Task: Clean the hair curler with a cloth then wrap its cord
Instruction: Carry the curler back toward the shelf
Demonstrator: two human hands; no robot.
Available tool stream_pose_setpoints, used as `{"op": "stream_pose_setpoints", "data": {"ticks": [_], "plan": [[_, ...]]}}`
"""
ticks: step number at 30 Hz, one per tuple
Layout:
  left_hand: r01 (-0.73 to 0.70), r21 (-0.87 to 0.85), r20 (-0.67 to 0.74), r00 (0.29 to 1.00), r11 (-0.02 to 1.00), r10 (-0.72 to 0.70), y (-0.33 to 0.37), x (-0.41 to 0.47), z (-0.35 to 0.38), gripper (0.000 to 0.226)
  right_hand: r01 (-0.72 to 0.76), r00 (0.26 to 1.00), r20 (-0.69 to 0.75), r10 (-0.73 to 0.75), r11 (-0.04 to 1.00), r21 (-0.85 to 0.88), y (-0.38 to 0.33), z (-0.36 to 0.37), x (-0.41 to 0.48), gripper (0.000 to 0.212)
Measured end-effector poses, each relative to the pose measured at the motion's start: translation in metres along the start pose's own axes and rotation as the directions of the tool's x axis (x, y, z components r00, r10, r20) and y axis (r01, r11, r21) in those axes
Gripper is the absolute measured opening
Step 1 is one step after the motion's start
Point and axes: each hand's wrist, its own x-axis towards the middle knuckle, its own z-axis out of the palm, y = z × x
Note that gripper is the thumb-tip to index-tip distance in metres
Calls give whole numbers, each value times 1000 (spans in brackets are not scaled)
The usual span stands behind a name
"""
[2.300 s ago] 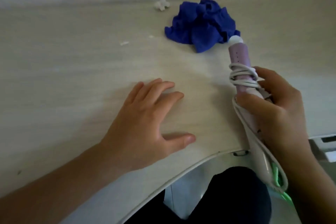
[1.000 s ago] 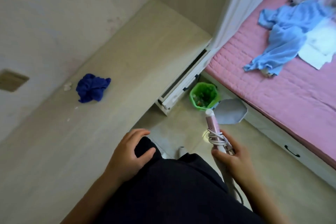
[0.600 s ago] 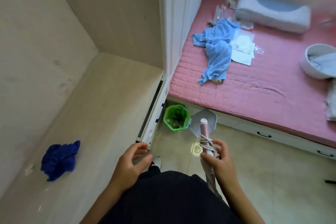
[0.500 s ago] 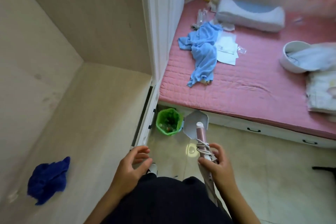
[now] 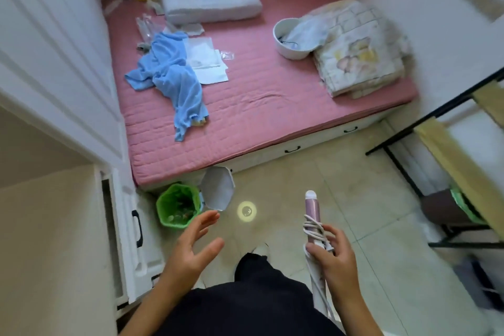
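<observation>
Pink cylindrical hair curler w/ white tip (image 5: 311,213) stands nearly upright, lower right of ctr, over the beige tiled floor (image 5: 381,267). Its white cord (image 5: 313,228) is looped round the barrel's lower part. Right hand (image 5: 336,259) grips the handle just below the loops, thumb & fingers (image 5: 338,234) curled round it. Left hand (image 5: 191,248) hovers at lower ctr holding nothing, fingers (image 5: 207,222) straight & slightly spread. Just above it: green plastic waste bin (image 5: 177,206), lid up. Pink-sheeted bed (image 5: 259,106) fills the upper frame w/ light blue garment (image 5: 174,76), white bowl (image 5: 289,38). Light wooden table (image 5: 54,254) at lower left.
</observation>
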Motion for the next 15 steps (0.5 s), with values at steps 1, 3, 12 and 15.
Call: {"op": "stream_pose_setpoints", "data": {"ticks": [1, 3, 12, 15], "plan": [[-28, 15, 26, 999, 999, 28, 8, 16, 13, 58, 4, 1000, -14, -4, 1000, 21, -2, -9, 10, 44], [-73, 57, 88, 994, 996, 68, 28, 49, 43, 59, 11, 999, -40, -8, 998, 57, -6, -31, 30, 45], [-254, 192, 357, 918, 948, 174, 119, 172, 169, 58, 26, 965, -259, 33, 974, 224, -19, -142, 104, 45], [-304, 204, 443, 876, 930, 190, 138, 204, 204, 55, 4, 937, -339, 90, 964, 266, -13, -170, 117, 46]]}}
